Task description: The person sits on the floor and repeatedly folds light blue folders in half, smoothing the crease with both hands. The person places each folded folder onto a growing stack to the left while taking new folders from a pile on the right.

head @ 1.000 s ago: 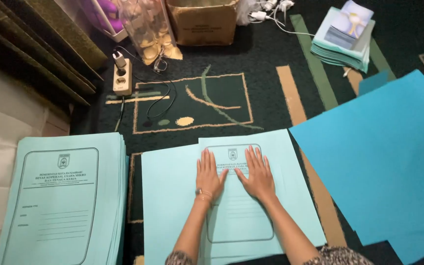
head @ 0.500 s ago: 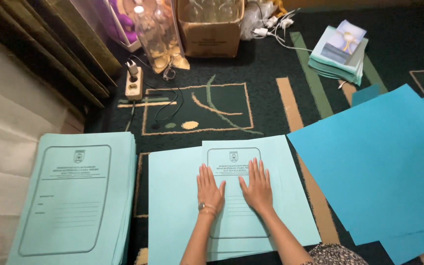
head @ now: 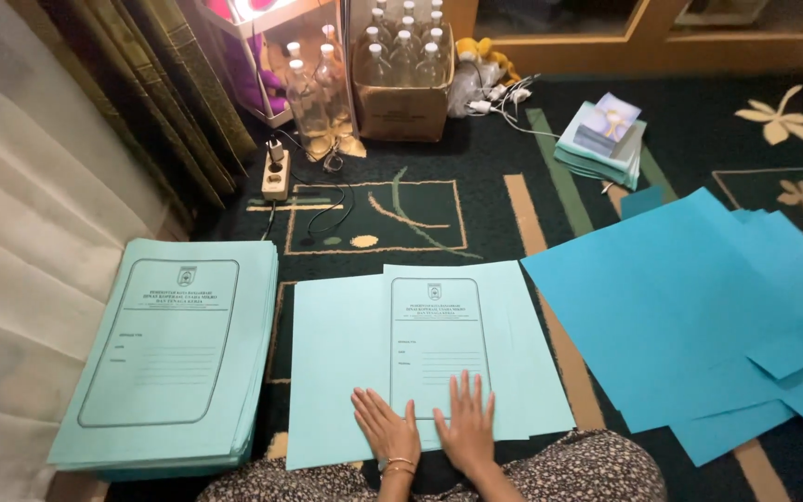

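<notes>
Hands at the lower centre of the frame: my left hand (head: 386, 429) and my right hand (head: 466, 426) both lie flat and open, fingers spread, palms down on the near edge of a pale green folder cover (head: 439, 346) that rests on the dark patterned carpet (head: 606, 218). Neither hand grips anything. The cover extends away from me toward the middle of the frame, its long axis running up the picture, with its printed framed panel upright as I see it; a wider flap of the same sheet spreads to the left of the panel. My right hand sits on the panel's lower edge, my left just beside it, near the fold line, so both are equally close to the sheet. A stack of finished covers (head: 171, 353) lies at lower left, well apart from my left hand. Loose blue sheets (head: 690, 307) fan out at right. A cardboard box of bottles (head: 403, 79) stands at the top centre.
</notes>
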